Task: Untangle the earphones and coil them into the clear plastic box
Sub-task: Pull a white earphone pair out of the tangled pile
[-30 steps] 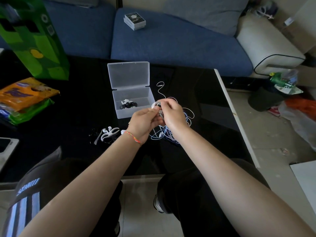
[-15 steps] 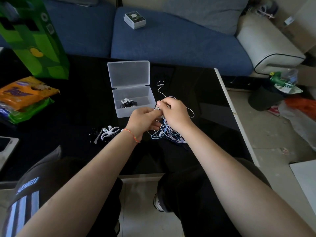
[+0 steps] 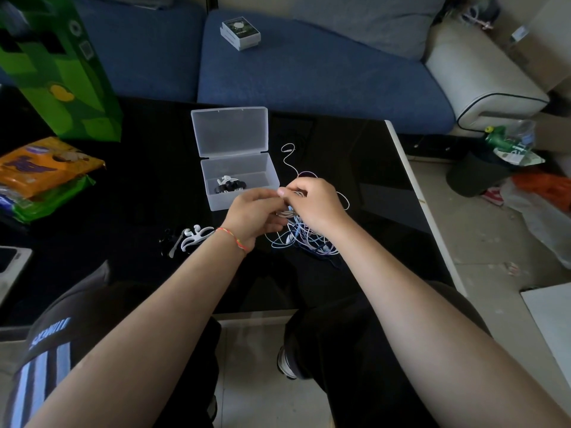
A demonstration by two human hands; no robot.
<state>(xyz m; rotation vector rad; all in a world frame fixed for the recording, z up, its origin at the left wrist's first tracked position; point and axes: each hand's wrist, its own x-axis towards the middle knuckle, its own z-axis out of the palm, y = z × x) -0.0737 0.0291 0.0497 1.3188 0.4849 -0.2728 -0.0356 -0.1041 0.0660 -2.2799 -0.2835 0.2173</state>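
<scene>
- Both hands, left and right, pinching tangled earphones near table's far-right edge.
- Mostly undone: box open, one coil inside.

A home living room: a blue sofa with a grey cushion runs along the far edge of a glossy black coffee table, snack packets sit at its left edge, and a bin stands on the tiled floor
</scene>
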